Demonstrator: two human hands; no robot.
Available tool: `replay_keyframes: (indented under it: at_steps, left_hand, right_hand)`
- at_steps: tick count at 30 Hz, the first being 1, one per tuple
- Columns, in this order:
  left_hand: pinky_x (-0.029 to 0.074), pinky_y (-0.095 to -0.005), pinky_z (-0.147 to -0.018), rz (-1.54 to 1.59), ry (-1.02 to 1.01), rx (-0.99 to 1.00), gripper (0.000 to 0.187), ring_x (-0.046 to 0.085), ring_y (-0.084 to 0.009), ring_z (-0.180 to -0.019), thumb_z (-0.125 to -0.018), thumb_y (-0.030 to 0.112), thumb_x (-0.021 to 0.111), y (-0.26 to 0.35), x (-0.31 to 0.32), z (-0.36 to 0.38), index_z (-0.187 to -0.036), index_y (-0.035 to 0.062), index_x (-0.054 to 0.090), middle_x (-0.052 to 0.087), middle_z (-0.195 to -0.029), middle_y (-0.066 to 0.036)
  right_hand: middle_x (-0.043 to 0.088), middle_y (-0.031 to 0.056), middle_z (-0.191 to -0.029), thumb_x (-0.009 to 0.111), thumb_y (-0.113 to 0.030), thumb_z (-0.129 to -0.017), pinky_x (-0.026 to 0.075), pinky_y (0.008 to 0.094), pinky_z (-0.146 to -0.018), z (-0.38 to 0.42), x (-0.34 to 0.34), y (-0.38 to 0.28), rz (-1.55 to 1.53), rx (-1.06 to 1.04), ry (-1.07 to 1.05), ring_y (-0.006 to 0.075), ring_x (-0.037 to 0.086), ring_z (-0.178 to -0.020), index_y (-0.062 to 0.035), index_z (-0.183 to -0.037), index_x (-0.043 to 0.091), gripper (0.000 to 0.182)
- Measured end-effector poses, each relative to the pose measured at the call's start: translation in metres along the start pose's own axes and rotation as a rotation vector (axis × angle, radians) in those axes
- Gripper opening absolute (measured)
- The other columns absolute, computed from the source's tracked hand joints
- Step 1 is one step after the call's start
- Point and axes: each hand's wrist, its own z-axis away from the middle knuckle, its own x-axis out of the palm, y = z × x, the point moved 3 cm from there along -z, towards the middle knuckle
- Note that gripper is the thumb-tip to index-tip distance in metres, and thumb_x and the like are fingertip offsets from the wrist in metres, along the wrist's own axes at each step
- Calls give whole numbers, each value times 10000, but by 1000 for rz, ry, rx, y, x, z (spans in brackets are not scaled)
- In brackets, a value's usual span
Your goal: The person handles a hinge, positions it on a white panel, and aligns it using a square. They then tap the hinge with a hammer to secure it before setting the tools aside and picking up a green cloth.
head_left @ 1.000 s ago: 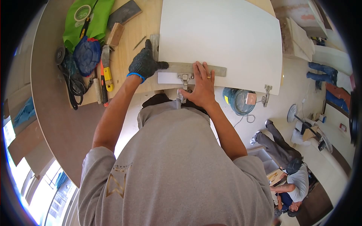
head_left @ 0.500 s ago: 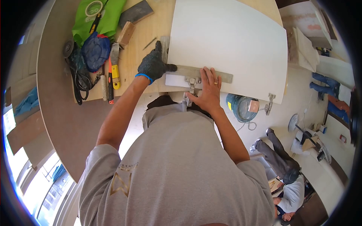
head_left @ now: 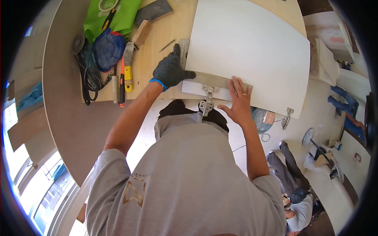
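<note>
A metal try square [head_left: 212, 77] lies on a white panel [head_left: 252, 51], its blade across the panel near the front edge and its stock along the left edge. My left hand [head_left: 169, 70], in a dark glove with a blue cuff, grips the square at its corner, thumb on the blade. My bare right hand [head_left: 240, 103] rests with fingers stretched out over the blade's right end. Between my hands a metal cabinet hinge [head_left: 206, 102] is fitted at the panel's front edge. A second hinge [head_left: 286, 118] sits at the right corner.
Left on the table are a scraper [head_left: 128, 69], a blue cloth bundle [head_left: 108, 50], an angle grinder [head_left: 84, 63], a wood block [head_left: 141, 32] and a green bag [head_left: 118, 17]. A bucket [head_left: 262, 118] stands below the panel. Another person [head_left: 293, 181] works at lower right.
The view has shifted, so the table appears further right and lower. My right hand has slid right along the blade, away from the near hinge. My left hand stays on the square's corner.
</note>
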Motion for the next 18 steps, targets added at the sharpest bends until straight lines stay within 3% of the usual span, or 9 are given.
replay_keyframes:
  at_steps: [1,7,18]
  left_hand:
    - [514,-450,-982,-13,-14,-6,1330,635,-440,-1155,-629,477,917,4,-3,1,-1544,-134,169,622,-1236,-355]
    - [516,-452,-978,-30,-7,-10,1393,632,-453,-1138,-595,434,947,9,1,3,-1546,-144,109,616,-1221,-360]
    - [502,-440,-1005,-62,-115,-135,1431,614,-451,-1165,-586,442,952,19,-3,-1,-1546,-148,69,585,-1273,-358]
  right_hand:
    - [259,100,-1659,808,-397,-801,145,647,-1210,0,-2,-2,-22,9,4,313,200,-1546,-104,-1570,346,944]
    - [346,64,-1620,792,-376,-819,194,630,-1198,0,5,12,38,-42,81,283,296,-1505,-143,-1526,439,824]
    - [448,76,-1557,735,-489,-825,230,630,-1179,-1,24,32,115,-186,259,277,405,-1441,-142,-1454,533,746]
